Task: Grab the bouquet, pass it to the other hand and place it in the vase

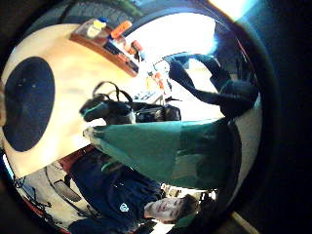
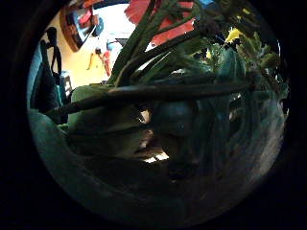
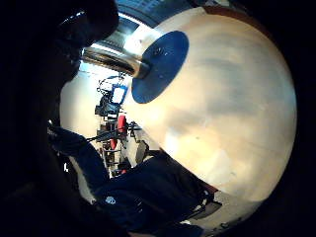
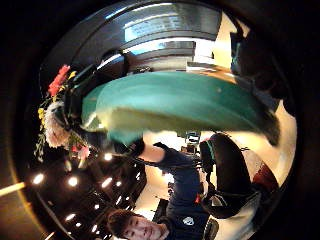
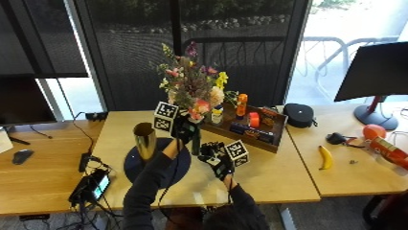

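While the bouquet [image 5: 193,91] is being held upright above the desk [image 5: 267,172], its green wrapped stem end [image 5: 195,143] is being gripped by the left hand [image 5: 184,129], whose fingers are curled round the wrap just under the flowers. Just beside the wrap's lower end, the right hand [image 5: 215,158] is being held with its palm turned toward the wrap; whether its fingers are touching or closing on the wrap cannot be told from these views. In the right thumb side palm view the green wrap [image 4: 175,102] is being shown close across the palm, with the flowers [image 4: 55,115] at its far end. Beside the bouquet, on the left hand's side, a gold vase [image 5: 144,139] is standing upright on a dark round mat [image 5: 137,165]. Behind the bouquet, a wooden tray [image 5: 252,129] of small items is sitting on the desk.
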`<state>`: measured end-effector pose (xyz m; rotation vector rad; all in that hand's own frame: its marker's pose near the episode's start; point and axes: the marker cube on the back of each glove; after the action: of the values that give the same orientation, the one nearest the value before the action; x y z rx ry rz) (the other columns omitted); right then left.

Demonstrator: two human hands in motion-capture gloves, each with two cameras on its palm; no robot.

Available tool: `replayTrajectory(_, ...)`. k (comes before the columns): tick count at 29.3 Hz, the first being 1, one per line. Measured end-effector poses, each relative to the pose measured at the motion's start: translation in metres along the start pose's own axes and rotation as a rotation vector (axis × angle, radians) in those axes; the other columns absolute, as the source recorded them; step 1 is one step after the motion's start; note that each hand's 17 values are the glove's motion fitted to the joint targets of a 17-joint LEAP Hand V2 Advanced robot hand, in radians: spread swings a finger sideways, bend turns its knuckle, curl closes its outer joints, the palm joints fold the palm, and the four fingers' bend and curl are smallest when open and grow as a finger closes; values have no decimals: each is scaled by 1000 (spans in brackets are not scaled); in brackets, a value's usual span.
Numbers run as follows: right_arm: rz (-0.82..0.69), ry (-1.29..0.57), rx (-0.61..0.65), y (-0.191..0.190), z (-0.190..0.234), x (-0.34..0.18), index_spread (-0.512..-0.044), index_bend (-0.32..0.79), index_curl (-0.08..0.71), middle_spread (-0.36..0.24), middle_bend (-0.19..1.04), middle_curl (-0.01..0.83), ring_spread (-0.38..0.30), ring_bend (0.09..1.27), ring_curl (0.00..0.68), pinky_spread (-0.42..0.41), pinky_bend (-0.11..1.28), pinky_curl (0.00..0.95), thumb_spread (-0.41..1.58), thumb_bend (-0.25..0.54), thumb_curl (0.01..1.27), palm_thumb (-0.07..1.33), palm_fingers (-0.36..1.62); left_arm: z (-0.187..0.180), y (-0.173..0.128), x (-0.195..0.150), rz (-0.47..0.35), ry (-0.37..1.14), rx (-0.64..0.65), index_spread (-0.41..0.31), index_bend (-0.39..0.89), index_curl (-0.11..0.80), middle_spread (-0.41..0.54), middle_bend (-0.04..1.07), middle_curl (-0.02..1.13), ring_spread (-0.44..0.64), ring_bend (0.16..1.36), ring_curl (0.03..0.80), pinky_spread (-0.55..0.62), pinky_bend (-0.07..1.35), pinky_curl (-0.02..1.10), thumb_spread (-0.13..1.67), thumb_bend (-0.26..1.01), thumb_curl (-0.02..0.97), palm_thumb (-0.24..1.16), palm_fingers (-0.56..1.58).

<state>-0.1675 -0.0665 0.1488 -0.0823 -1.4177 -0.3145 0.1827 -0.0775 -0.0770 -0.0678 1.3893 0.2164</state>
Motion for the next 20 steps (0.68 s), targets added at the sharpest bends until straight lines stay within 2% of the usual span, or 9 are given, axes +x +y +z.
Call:
replayTrajectory(1,0,16,4,0,-5,0,-244,284,560,-179,532,597,-218,682,527,-237,574,499,937,-28,420,926,888,-9,1,11,13,-14,32,-292,508,485,-285,774,591,-306,797,443,-246,315,397,995,-19,431,786,1250)
replayTrajectory(2,0,31,9,1,-10,0,-260,240,538,-186,496,575,-220,664,514,-179,503,469,947,-39,414,903,752,-19,2,24,28,-29,68,-295,497,488,-290,775,594,-311,799,447,-255,325,404,1000,-19,430,786,1242)
replayTrajectory(3,1,44,15,2,-16,-1,-263,237,542,-188,478,568,-220,643,511,-150,482,474,950,-37,413,898,699,-30,3,37,42,-43,106,-300,496,494,-293,776,597,-313,800,450,-260,328,408,1004,-20,430,786,1240)
replayTrajectory(9,25,108,78,2,-51,-11,-303,122,460,-206,321,491,-184,521,448,-31,468,436,966,-36,407,851,548,-85,10,97,89,-67,285,-311,478,521,-310,773,611,-322,802,463,-274,329,433,1019,-21,430,782,1218)
replayTrajectory(12,33,132,111,0,-66,-15,-316,118,427,-211,277,465,-159,478,419,14,465,418,974,-34,404,835,520,-114,9,114,101,-72,370,-315,471,535,-315,772,616,-325,801,469,-281,326,441,1023,-21,431,781,1216)
replayTrajectory(17,47,159,142,-1,-81,-21,-323,126,393,-215,272,448,-129,421,382,72,426,390,987,-32,400,810,519,-163,6,133,116,-104,529,-321,457,557,-320,764,624,-332,791,473,-288,332,455,1029,-21,432,780,1217)
replayTrajectory(18,48,157,144,-1,-82,-23,-326,173,402,-184,99,398,-126,464,393,79,465,400,988,-30,400,808,452,-172,4,134,114,-111,554,-322,456,561,-321,761,626,-333,792,474,-289,332,457,1029,-21,432,780,1215)
replayTrajectory(20,51,149,145,-2,-81,-23,-328,179,406,-174,97,386,-119,475,394,90,471,399,992,-28,400,805,448,-187,1,133,106,-120,592,-323,454,570,-324,757,629,-334,793,476,-292,322,460,1031,-21,432,779,1211)
